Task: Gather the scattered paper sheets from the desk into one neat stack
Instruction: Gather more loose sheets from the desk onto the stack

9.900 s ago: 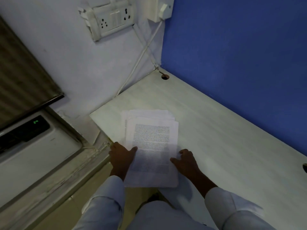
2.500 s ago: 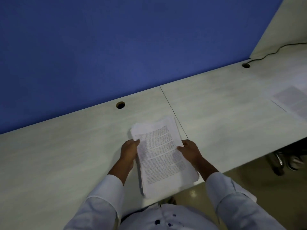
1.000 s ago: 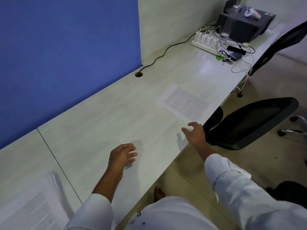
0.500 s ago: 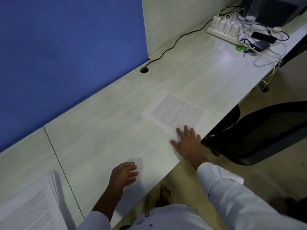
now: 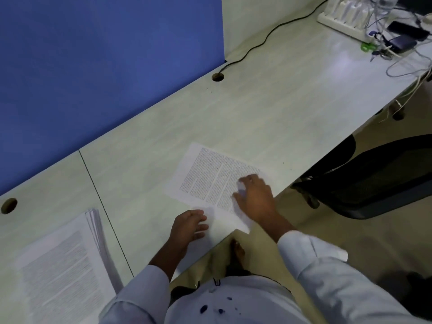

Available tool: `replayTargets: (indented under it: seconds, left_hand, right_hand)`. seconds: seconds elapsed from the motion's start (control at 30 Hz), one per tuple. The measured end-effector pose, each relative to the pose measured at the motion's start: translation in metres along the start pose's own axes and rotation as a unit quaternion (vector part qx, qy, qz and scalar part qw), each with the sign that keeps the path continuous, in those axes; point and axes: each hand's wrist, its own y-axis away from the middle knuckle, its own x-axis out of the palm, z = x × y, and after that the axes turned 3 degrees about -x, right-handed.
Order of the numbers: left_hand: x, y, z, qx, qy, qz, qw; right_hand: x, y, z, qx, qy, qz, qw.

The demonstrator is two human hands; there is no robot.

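A single printed sheet (image 5: pixel 208 181) lies askew on the pale desk (image 5: pixel 280 108) near its front edge. My right hand (image 5: pixel 254 197) rests on the sheet's right part with fingers spread, pressing it down. My left hand (image 5: pixel 189 225) hovers just left of the sheet's near corner, fingers loosely curled and holding nothing. The gathered stack of sheets (image 5: pixel 63 270) sits at the lower left of the desk, its edges fanned a little.
A blue partition (image 5: pixel 105 66) backs the desk. A black cable (image 5: pixel 264 40) runs from a grommet hole (image 5: pixel 217 77) to a power strip (image 5: pixel 343 15) with tangled wires at the far right. A black chair (image 5: pixel 374 178) stands right of the desk's edge.
My right hand has slid the single sheet toward me and to the left along the desk. My left hand has come closer to the sheet's near corner.
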Motion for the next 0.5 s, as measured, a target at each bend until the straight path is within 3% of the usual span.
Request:
replayTargets:
  seconds: [0.1,0.23,0.5]
  left_hand:
    - [-0.011,0.005,0.012,-0.006,0.015,-0.003,1.0]
    - [-0.032,0.008,0.032,-0.022,0.041,-0.009,0.999]
    - [-0.071,0.034,0.065,-0.095,-0.015,0.059,0.994]
  right_hand:
    - [-0.011,-0.031,-0.017,0.027,-0.008,0.001,1.0]
    - [-0.004,-0.035,-0.024,0.024,0.111,0.088,0.99]
    - [0.044,0.051,0.038,0.068,0.13,0.049,0.988]
